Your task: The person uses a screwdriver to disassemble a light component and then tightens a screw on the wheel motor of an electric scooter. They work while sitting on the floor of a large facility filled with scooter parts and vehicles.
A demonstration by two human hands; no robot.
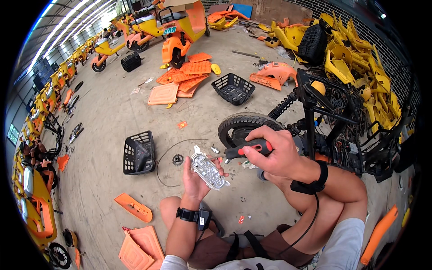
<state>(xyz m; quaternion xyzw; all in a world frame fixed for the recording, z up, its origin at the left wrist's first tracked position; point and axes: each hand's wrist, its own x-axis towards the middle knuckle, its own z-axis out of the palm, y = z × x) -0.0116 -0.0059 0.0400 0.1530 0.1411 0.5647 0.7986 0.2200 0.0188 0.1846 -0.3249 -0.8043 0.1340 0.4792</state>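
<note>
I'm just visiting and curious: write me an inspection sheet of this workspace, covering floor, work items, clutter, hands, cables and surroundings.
Surface: dull floor, scattered with small debris.
Job's things: oval clear-and-silver part; black-and-red screwdriver, pointed toward it, contact unclear.
Clutter: black basket, toothed ring, orange panels.
Hands: left hand holds the oval part; right hand grips the screwdriver's handle.
Cables: thin cable curved on the floor; black cord hanging from the right wristband.
Surroundings: yellow-and-orange scooters; heaped yellow panels at right.
</note>
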